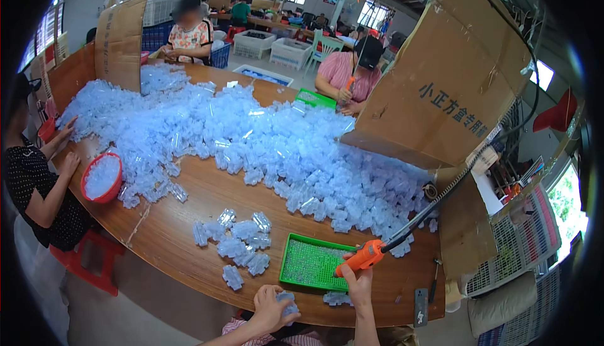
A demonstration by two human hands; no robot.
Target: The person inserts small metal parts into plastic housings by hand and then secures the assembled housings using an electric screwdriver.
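Note:
My left hand (269, 309), at the near table edge, closes round a clear bluish plastic piece (289, 306). My right hand (360, 288) grips an orange electric screwdriver (365, 257) with a coiled black cord rising to the upper right. Its front end is over a green tray (314, 286) holding many tiny metallic bits, probably screws; the exact tip is hard to make out. Just below the tray lies another clear plastic piece (338, 299). Left of the tray rests a small loose group of similar pieces (242, 240).
A long heap of clear plastic pieces (245, 129) crosses the wooden table (207, 179). A big cardboard box (434, 75) stands right; a phone-like dark slab (421, 307) and a small hammer-like tool (435, 280) lie near. Co-workers sit around; one is beside a red basket (115, 190).

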